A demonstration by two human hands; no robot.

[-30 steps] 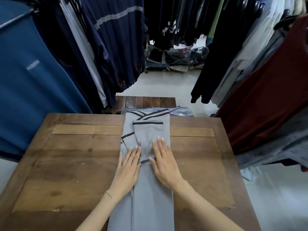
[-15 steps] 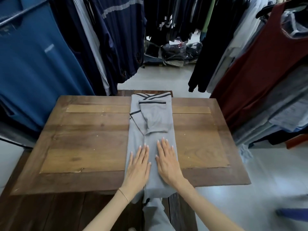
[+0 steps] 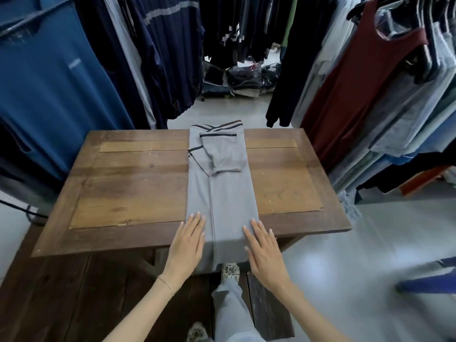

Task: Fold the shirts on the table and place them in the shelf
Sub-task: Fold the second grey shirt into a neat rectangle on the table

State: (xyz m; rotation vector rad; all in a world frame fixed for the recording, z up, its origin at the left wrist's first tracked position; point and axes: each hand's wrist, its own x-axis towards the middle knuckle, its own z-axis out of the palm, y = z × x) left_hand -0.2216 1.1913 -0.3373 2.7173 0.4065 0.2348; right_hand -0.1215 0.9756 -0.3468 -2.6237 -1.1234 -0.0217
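From the head view, I'm partway through folding the grey shirt (image 3: 222, 193): its sides and sleeves are already turned in, so it lies as one long narrow strip running down the middle of the wooden table (image 3: 138, 188), collar end at the far edge and hem end hanging over the near edge toward me. The step in hand looks to me like taking hold of the hem end for the lengthwise fold.

My left hand (image 3: 186, 245) lies flat on the shirt's left edge close to the table's near rim, fingers straight and slightly fanned, gripping nothing. My right hand (image 3: 264, 248) lies the same way on the right edge, palm down, fingers straight. The two are apart, with the middle of the strip showing between them.

Next, I judge, both hands need to slip under the hanging hem, pinch its corners and carry them up toward the collar, keeping the edges square so the tucked sleeves don't slide out.

No shelf shows here; only hanging clothes (image 3: 61, 82) surround the table, so I cannot tell where the folded shirt will go
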